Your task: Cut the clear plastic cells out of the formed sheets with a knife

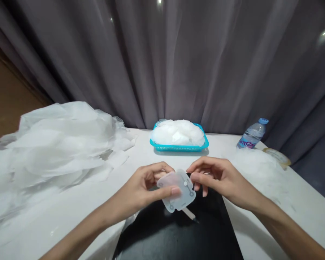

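Note:
A translucent whitish flat piece (pixel 176 198) with rounded, notched corners, grey printed lines and a small white dot is pinched in my left hand (pixel 148 184). The left thumb lies across its face, and the other fingers are behind it. At the piece's right edge is my right hand (pixel 212 177), thumb and index finger close together in a pinch, the other fingers curled. Whether anything sits between those right fingertips is hidden. Below the piece, a white pen-like stick (pixel 189 213) with a dark tip rests on a black mat (pixel 176 238).
Behind my hands stands a turquoise basket (pixel 178 148) heaped with white pieces. A large pile of thin white sheets (pixel 59 141) covers the table's left side. On the right are a water bottle (pixel 253 134), a tape roll (pixel 277 156) and more whitish material (pixel 257 171). A grey curtain (pixel 184 65) hangs behind.

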Demonstrator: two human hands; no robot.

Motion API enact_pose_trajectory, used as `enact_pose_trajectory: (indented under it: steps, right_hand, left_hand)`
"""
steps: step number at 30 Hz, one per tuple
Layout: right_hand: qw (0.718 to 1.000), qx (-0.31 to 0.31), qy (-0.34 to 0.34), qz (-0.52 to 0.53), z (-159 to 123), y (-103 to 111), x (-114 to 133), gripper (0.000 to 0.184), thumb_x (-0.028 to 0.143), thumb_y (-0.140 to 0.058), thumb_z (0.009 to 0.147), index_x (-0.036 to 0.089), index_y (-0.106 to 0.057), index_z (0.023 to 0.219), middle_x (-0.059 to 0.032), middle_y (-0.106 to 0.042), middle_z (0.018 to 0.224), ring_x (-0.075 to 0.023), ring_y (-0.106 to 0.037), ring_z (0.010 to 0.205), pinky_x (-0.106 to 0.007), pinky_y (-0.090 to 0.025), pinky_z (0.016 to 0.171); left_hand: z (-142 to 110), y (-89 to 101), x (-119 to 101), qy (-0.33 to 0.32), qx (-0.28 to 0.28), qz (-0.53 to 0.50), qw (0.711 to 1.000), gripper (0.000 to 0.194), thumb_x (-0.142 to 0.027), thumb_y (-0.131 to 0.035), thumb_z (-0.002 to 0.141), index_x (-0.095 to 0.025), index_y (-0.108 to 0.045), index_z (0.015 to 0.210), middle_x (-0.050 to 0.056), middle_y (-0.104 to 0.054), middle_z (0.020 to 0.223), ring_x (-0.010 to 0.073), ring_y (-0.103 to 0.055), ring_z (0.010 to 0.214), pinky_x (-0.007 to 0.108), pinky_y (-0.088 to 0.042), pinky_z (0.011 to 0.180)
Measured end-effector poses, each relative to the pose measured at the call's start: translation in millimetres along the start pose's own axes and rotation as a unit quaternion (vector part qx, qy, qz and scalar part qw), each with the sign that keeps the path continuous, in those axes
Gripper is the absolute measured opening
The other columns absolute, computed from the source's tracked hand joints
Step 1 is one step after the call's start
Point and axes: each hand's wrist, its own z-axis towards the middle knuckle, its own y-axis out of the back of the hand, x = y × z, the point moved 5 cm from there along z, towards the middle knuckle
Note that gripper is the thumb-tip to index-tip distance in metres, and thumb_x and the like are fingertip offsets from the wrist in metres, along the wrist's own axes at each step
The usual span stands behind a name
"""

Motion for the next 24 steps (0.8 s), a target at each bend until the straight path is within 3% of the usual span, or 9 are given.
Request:
enact_pose_trajectory:
  steps: [3, 8, 13, 24]
  right_hand:
    - [1.000, 0.015, -0.003, 0.012, -6.3, -10.0, -1.5, 0.027, 0.042, -0.071, 0.098, 0.022, -0.072, 0.116, -0.0023, -0.072, 0.092, -0.0143, -0.069, 0.080, -0.023, -0.058, 0.063]
    - [0.998, 0.037, -0.030, -0.042, -15.7, -9.8, 15.1, 0.033, 0.035, -0.082, 0.090, 0.027, -0.070, 0.120, -0.0010, -0.072, 0.100, -0.0133, -0.068, 0.077, -0.024, -0.058, 0.068]
    - [0.996, 0.000, -0.006, -0.090, -20.9, -2.2, 19.0, 0.009, 0.032, -0.078, 0.093, 0.024, -0.077, 0.093, -0.0004, -0.073, 0.092, -0.0137, -0.067, 0.079, -0.021, -0.057, 0.066]
    - [0.995, -0.003, -0.006, -0.097, -22.1, 2.6, 24.6, 0.010, 0.035, -0.078, 0.093, 0.025, -0.079, 0.091, -0.0005, -0.074, 0.090, -0.0141, -0.066, 0.077, -0.021, -0.059, 0.062]
  left_hand:
    - [-10.2, -10.5, 17.1, 0.012, -0.032, -0.008, 0.999, 0.022, -0.034, -0.081, 0.090, -0.016, -0.069, 0.097, 0.003, -0.077, 0.085, 0.0150, -0.071, 0.074, 0.023, -0.057, 0.067]
    - [-11.8, -17.9, 10.8, -0.007, -0.082, -0.016, 0.997, 0.034, -0.035, -0.086, 0.085, -0.020, -0.055, 0.092, -0.002, -0.070, 0.075, 0.0117, -0.065, 0.063, 0.018, -0.050, 0.057]
    - [-9.3, -25.0, -0.5, -0.015, -0.044, -0.067, 0.997, 0.024, -0.037, -0.074, 0.097, -0.021, -0.057, 0.100, 0.001, -0.077, 0.082, 0.0144, -0.072, 0.073, 0.022, -0.056, 0.069]
    - [-11.9, -29.1, 3.4, -0.011, -0.024, -0.072, 0.997, 0.020, -0.037, -0.067, 0.103, -0.019, -0.058, 0.101, 0.001, -0.077, 0.079, 0.0115, -0.066, 0.069, 0.021, -0.050, 0.067]
